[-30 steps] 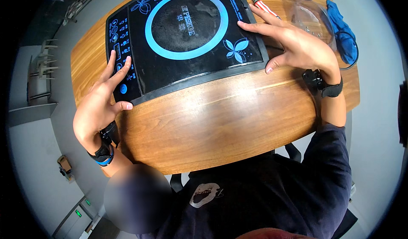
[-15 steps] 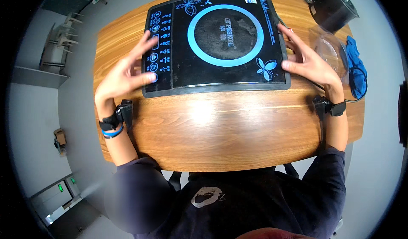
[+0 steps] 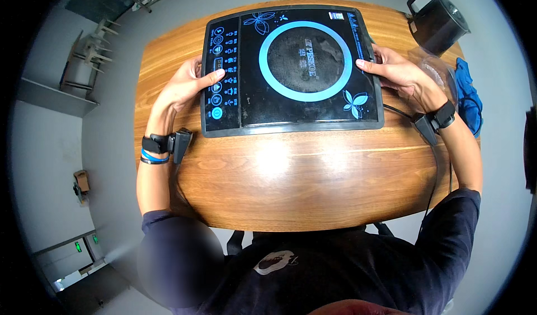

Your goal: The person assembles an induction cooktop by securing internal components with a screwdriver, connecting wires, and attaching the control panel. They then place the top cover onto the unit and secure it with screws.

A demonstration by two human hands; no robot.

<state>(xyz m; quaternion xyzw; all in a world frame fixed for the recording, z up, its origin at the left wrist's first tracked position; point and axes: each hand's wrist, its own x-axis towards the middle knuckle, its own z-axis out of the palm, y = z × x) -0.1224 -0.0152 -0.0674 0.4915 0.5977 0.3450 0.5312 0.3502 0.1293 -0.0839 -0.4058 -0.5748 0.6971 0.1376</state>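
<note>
A black induction cooktop (image 3: 268, 105) with a blue ring, blue flower prints and a button panel along its left side is between my hands. My left hand (image 3: 188, 84) grips its left edge, thumb on top of the button panel and fingers curled out of sight below. At the opposite edge, my right hand (image 3: 404, 74) has its thumb on the top surface, with the other fingers tucked beneath the rim. Whether the cooktop touches the table or is slightly raised, I cannot tell. Both wrists carry black strapped devices.
The cooktop is over a wooden table (image 3: 291, 186). At the back right corner stands a black kettle (image 3: 439, 21). Beside it are a clear plastic container (image 3: 435, 69) and a blue cloth (image 3: 469, 97). A dark cable (image 3: 398, 111) runs from the cooktop's right side.
Both hands, spread and loosely at the sides before, have closed on the cooktop's edges, thumbs now on top. The view has shifted somewhat.
</note>
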